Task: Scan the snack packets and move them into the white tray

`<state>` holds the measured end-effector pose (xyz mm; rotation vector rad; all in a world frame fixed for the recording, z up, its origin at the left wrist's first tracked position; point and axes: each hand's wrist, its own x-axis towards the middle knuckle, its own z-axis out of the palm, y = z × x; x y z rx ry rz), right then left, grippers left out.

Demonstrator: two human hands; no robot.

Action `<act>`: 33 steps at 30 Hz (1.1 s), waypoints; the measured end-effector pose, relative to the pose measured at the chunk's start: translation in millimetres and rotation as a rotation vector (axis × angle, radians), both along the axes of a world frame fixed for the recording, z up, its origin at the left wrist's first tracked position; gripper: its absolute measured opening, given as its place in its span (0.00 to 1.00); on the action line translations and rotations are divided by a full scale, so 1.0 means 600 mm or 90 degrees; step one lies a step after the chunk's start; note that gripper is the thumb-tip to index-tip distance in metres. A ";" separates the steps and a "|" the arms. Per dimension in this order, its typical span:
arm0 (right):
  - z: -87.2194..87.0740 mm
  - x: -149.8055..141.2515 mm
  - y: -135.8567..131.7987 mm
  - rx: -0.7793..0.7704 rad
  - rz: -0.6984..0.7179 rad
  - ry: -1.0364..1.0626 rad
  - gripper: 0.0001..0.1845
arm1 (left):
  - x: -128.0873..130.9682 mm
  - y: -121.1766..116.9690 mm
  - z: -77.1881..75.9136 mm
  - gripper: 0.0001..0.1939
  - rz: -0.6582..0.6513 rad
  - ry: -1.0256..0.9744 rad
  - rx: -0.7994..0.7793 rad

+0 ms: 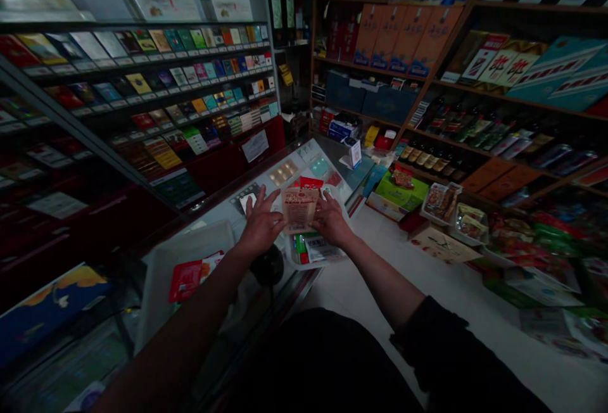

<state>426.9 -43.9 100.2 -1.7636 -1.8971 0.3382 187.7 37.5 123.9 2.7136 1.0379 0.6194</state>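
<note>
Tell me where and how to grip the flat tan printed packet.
Probably pinch the packet by its side edges, from left and right: it looks flat, broad face toward the camera, with left hand and right hand at those edges.

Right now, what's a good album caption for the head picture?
Left hand and right hand hold a beige packet over a plastic tub.

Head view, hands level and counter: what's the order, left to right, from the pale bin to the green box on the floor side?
Pale bin → left hand → beige packet → right hand → green box.
</note>
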 end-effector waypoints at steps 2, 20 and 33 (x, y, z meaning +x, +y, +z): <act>0.000 -0.018 0.013 0.001 0.018 -0.008 0.07 | -0.024 0.009 -0.002 0.10 0.001 0.019 0.013; -0.047 -0.161 0.074 -0.016 0.042 -0.039 0.04 | -0.163 0.039 -0.043 0.10 0.072 0.022 0.019; -0.088 -0.186 0.098 -0.038 -0.016 -0.093 0.04 | -0.179 0.053 -0.086 0.09 0.091 0.021 -0.025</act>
